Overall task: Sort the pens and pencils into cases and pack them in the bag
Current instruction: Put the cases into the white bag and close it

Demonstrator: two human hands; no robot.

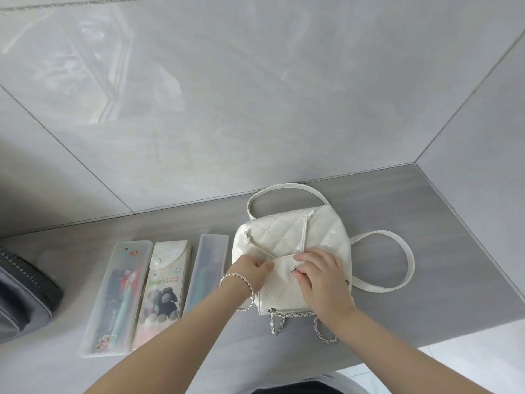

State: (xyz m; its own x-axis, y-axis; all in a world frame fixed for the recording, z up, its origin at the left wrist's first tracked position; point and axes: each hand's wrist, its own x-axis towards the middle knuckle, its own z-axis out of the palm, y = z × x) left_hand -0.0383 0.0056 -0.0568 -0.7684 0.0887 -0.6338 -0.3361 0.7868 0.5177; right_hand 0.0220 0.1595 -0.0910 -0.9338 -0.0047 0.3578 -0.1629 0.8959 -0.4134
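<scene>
A white quilted bag [318, 231] lies flat on the grey counter, straps looping behind and to the right, a metal chain at its near end. My left hand [251, 270] pinches the left edge of the bag's front flap [279, 282]. My right hand [321, 273] grips the flap at its metal snap, fingers curled over it. Left of the bag, three pencil cases lie side by side: a frosted case [119, 294] with pens inside, a printed case [164, 291] with a plush-toy picture, and a narrow frosted case [207, 268] partly under my left forearm.
A dark grey zipped bag [25, 297] sits at the counter's far left edge. Tiled walls rise behind the grey counter [443, 240] and along its right side. The counter's front edge runs near my arms, with white floor below at lower right.
</scene>
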